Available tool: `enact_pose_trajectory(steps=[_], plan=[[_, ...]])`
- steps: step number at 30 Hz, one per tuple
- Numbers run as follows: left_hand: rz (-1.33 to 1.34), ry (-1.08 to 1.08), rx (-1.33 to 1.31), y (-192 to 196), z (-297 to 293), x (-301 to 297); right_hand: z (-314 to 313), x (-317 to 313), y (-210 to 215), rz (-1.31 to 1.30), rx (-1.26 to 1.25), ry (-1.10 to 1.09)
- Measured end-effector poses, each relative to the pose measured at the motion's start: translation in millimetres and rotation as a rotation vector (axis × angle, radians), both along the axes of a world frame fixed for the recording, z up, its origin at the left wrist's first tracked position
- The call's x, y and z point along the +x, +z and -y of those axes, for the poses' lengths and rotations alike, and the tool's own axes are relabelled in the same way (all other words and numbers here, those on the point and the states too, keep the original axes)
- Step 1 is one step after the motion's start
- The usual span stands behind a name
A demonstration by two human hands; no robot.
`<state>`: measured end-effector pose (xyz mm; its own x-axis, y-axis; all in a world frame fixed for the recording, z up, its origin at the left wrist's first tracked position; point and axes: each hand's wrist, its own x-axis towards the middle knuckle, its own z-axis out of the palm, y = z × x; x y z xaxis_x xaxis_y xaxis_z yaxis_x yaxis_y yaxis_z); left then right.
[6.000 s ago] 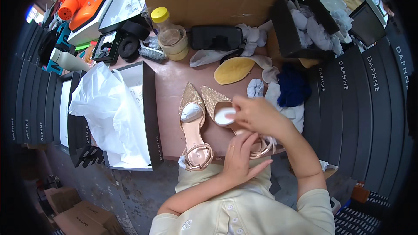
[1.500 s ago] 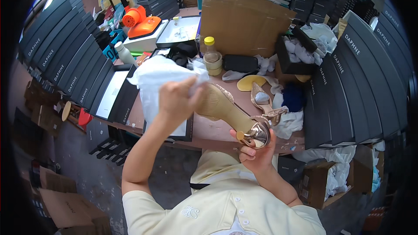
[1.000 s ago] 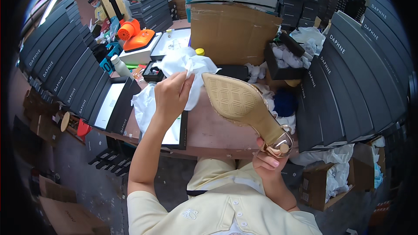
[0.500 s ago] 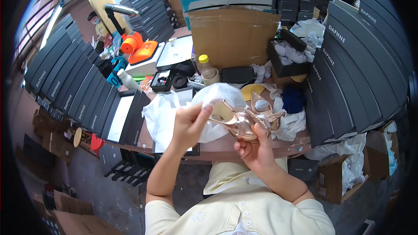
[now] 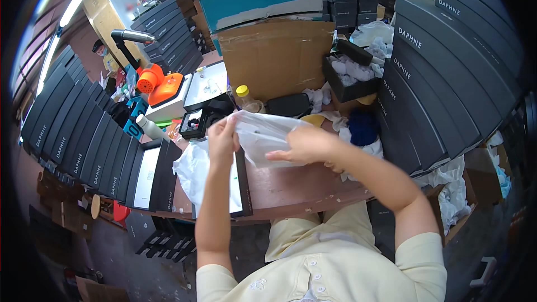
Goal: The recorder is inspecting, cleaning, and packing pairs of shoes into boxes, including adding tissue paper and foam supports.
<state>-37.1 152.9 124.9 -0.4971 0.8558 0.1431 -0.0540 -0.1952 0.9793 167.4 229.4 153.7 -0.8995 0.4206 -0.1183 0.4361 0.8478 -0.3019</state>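
Observation:
A thin, translucent white bag (image 5: 254, 140) spreads between my hands above the table. My left hand (image 5: 222, 138) pinches its upper left corner, fingertips pressed together. My right hand (image 5: 310, 144) reaches into or against the bag's right side, its thumb stretched out to the left. The other right fingers are partly hidden by the film. Beneath my right wrist, a small part of a rose-gold shoe (image 5: 335, 167) shows on the table; my arm covers the rest. A crumpled white sheet (image 5: 191, 169) lies beside an open shoebox (image 5: 244, 190), partly behind my left forearm.
Stacked dark shoeboxes rise on the left (image 5: 72, 134) and right (image 5: 447, 72). A cardboard panel (image 5: 282, 59) stands at the back. Nearer are a yellow-capped bottle (image 5: 244, 94), a black pouch (image 5: 288, 104), a dark blue cloth (image 5: 363, 127) and an orange device (image 5: 165, 89).
The rose-gold shoe has left my hands and lies on the table at the right. My right hand has moved up and left to the white bag, now stretched out in front of me.

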Motion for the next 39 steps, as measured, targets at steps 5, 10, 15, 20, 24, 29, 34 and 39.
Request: enact_pose_trajectory(steps=[5, 10, 15, 20, 24, 29, 34, 39], plan=[[-0.129, -0.090, -0.076, 84, -7, -24, -45, -7, 81, -0.285, 0.473, 0.053], [-0.170, -0.112, -0.097, 98, 3, -21, -61, -11, 58, -0.630, 0.119, 0.053], [-0.293, -0.144, -0.179, 94, 8, -21, -34, -35, 78, -0.353, -0.057, -0.085], [-0.245, -0.115, -0.097, 68, 34, -16, -12, -49, 24, -0.843, 0.012, 0.111], [0.296, 0.304, 0.215, -2, 100, 49, 50, -3, -19, -0.935, -0.299, 0.031], [0.648, 0.083, -0.102, -79, 181, 104, 106, 44, -64, -0.702, -0.580, 0.279], [1.207, -0.500, -0.144, -164, 194, 110, 118, 71, -122, -0.303, -0.863, 0.615], [0.194, -0.147, -0.480, -185, 178, 160, 68, 91, -166, -0.446, -1.174, -0.783]])
